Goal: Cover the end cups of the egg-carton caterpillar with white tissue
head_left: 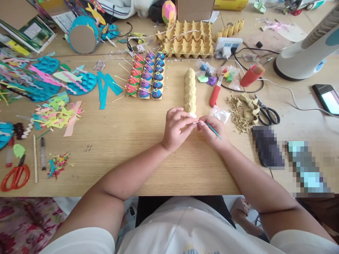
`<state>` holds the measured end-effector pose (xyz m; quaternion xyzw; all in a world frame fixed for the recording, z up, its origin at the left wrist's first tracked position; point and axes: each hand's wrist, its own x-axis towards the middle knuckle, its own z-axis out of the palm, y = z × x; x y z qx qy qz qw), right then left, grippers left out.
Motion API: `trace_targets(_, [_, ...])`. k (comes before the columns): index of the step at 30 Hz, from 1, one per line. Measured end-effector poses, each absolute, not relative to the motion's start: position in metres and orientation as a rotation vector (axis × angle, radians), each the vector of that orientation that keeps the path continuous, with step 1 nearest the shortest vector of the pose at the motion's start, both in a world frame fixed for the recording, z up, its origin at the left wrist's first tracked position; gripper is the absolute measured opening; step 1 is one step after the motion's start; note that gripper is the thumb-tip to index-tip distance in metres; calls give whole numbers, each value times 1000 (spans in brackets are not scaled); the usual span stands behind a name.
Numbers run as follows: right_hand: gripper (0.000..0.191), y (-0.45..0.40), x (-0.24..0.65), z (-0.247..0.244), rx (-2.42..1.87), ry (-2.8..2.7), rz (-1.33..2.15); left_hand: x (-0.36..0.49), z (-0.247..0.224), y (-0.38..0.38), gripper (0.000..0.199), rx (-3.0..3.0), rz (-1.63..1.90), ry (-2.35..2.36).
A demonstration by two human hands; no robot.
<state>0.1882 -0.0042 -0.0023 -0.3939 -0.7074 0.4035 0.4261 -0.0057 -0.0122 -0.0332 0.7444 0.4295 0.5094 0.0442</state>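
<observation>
Both hands meet over the table, just in front of a bare egg-carton strip (190,88) whose near end carries a white lump (192,115). My left hand (178,128) has thumb and fingers pinched together at a small white bit, too small to make out. A thin teal stick (214,131) is held in my right hand (213,132), its tip close to the left fingertips. Painted egg-carton strips (145,76) with faces and pins stand behind and to the left. A plastic bag of white material (220,114) lies just beyond my right hand.
To the right are a red knife (215,92), carton scraps (242,111), black scissors (268,112) and a red cup (251,76). Paper strips (57,114) and orange-handled scissors (17,174) lie left. Egg trays (186,47) and a power strip (228,45) sit at the back.
</observation>
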Motion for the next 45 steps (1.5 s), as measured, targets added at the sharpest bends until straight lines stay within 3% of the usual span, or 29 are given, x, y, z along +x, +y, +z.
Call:
trace_targets(4, [55,-2,190,-4,-971,-1801,980,-6,-35,-11,22,2251,1579,1321])
trace_targets(11, [55,0,193,-12,-927,-1855,864,-2,-33,-11,11,2232,1608,1253])
trace_targets(17, [54,1,197,-16,-894,-1901,844,-2,-32,-12,15,2181,1523,1287])
trace_targets(25, [42,-2,199,-17,-914,-1867,841,0,-30,-11,10,2186,1600,1203])
trace_targets(32, [41,0,198,-22,-947,-1860,832,-3,-32,-10,24,2239,1610,1182])
trace_targets(37, [45,3,198,-21,-900,-1918,800,-3,-31,-8,10,2257,1648,1186])
trace_targets(45, [43,-2,195,-13,-929,-1857,988,-5,-37,-8,9,2164,1597,1215])
